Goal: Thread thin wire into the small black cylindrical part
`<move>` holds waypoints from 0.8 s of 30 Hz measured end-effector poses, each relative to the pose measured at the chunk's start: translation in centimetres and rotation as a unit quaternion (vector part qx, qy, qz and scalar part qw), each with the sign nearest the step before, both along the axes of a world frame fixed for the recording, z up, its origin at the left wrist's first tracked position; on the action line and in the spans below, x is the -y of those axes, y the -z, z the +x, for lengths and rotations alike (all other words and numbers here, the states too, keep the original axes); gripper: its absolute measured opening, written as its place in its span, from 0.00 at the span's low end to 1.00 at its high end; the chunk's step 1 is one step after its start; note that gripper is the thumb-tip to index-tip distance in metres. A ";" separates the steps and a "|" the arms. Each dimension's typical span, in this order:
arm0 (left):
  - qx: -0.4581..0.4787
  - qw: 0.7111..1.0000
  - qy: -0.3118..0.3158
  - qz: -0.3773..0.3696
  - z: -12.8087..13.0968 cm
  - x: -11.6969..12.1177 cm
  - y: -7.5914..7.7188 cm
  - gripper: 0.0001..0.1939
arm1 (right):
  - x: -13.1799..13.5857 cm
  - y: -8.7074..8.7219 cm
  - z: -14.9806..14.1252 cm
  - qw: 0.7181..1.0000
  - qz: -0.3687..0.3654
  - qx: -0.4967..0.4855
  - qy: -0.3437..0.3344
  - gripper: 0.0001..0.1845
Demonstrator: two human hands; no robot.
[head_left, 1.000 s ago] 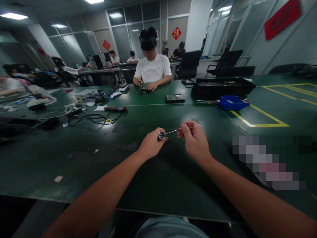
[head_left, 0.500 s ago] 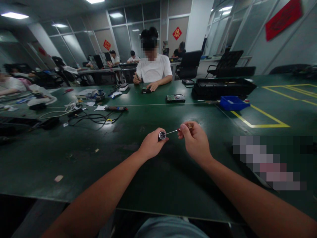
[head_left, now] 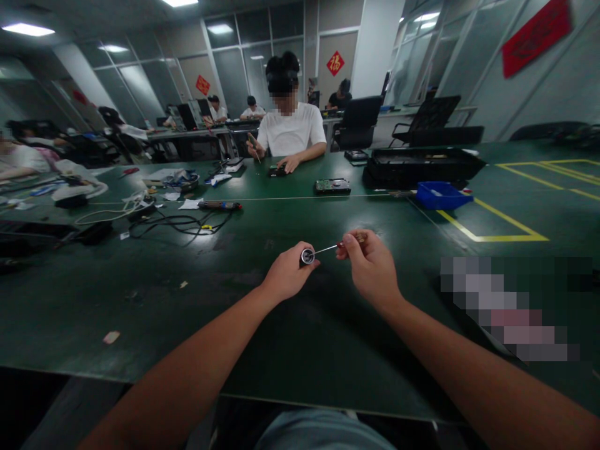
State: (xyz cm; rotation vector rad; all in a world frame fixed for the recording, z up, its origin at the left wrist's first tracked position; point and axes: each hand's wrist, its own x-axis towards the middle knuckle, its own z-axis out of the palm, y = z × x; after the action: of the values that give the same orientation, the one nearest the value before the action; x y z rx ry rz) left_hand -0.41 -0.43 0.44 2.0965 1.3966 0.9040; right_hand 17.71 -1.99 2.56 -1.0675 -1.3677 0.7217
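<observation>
My left hand [head_left: 287, 273] is wrapped round a dark cylinder [head_left: 307, 257] with a silvery rim; its open round end faces me and to the right. Most of the cylinder's body is hidden by the fingers. In my right hand [head_left: 372, 267] I grip a screwdriver [head_left: 340, 245] with a reddish handle, thumb pressed along it. Its thin metal shaft points left, and the tip reaches the cylinder's open end. How deep the tip sits I cannot tell. Both hands are held above the green table [head_left: 262, 340].
Across the table a person [head_left: 291, 128] in white works on a small dark device. A hard drive [head_left: 332, 185], a blue bin [head_left: 444, 195] and a long black casing [head_left: 423, 165] lie ahead and right. Cables [head_left: 182, 226] and an electric screwdriver [head_left: 220, 205] are at left.
My hands, the cylinder and the screwdriver stay almost in place. Across the table, the person's hand on the left has shifted outward and lifted, showing a tool pointing down.
</observation>
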 end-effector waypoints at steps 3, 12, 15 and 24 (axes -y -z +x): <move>-0.004 1.000 0.002 -0.001 0.0 0.0 0.1 0.09 | 0.0 0.0 -0.1 1.000 0.003 0.001 0.005 0.12; -0.002 1.000 -0.001 0.002 -0.1 -0.2 0.4 0.09 | 0.6 -1.1 0.2 0.990 -0.002 0.125 0.063 0.17; -0.001 1.000 0.001 0.000 -0.2 -0.2 0.5 0.09 | 0.9 -1.1 0.2 0.984 0.015 0.162 0.073 0.19; -0.007 1.000 0.006 0.002 -0.3 -0.3 0.6 0.10 | 1.6 -0.9 0.1 0.974 0.063 0.216 0.036 0.12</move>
State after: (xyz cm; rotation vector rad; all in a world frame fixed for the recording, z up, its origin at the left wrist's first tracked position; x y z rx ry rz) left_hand -0.69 -0.11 -0.17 2.1150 1.3885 0.8903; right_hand 17.80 -3.54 3.44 -1.2090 -1.7080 0.3506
